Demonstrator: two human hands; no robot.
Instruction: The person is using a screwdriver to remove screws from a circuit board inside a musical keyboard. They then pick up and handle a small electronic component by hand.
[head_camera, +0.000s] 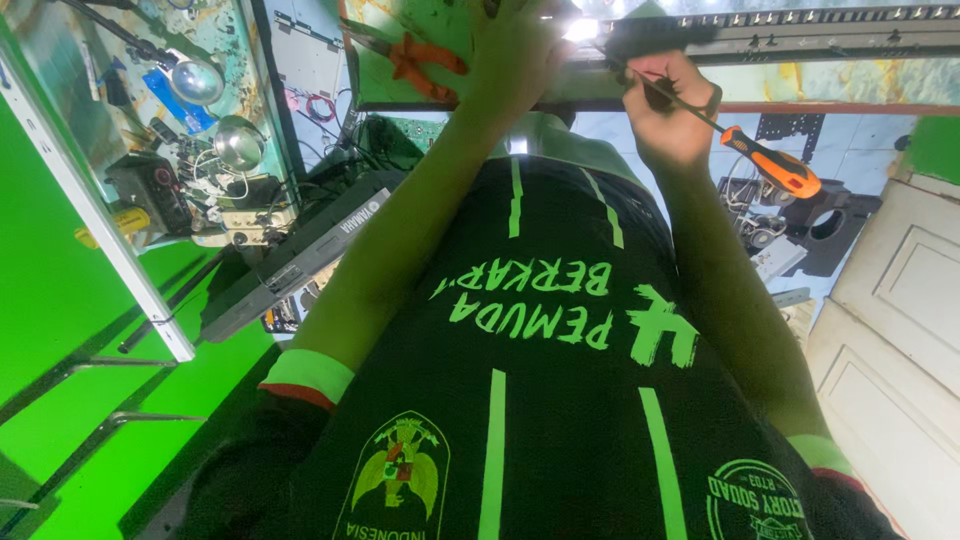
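The person is wearing a black short-sleeved jersey (560, 400) with bright green vertical stripes and green lettering across the chest. Each sleeve is ending in a green cuff (308, 372) edged with a thin red band. Round green crests are sitting on both sides of the chest. Both forearms are showing bare.

white printed label on long dark keyboard case (300, 255), left of torso, blue packet (180, 103) on cluttered bench

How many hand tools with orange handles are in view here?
2. An orange-handled screwdriver is held in the right hand; orange-handled pliers lie on the bench just beside the left hand. More may be hidden among the clutter.
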